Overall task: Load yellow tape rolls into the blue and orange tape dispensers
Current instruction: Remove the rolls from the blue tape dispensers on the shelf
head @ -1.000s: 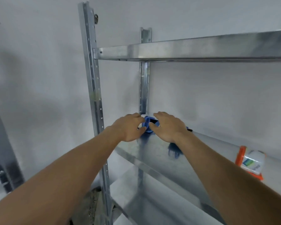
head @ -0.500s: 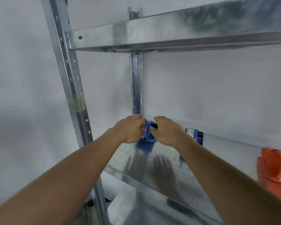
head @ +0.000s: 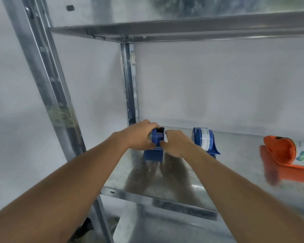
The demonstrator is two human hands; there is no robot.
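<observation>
A blue tape dispenser [head: 157, 138] stands on the metal shelf [head: 235, 172] near its back left corner. My left hand [head: 139, 135] wraps its left side and my right hand [head: 175, 143] grips its right side. To the right stands a second blue tape dispenser [head: 206, 142] with a white label, free of my hands. An orange tape dispenser [head: 284, 151] lies at the far right of the shelf. No yellow tape roll shows clearly; my fingers hide the inside of the held dispenser.
A metal shelf board [head: 182, 27] hangs low overhead. Upright posts stand at the front left [head: 47, 85] and the back corner [head: 130, 81]. A white wall closes the back. A lower shelf [head: 165, 230] lies beneath.
The view has moved closer and lower into the shelf bay. The second blue dispenser and the orange one now show more fully. Both hands stay on the left blue dispenser.
</observation>
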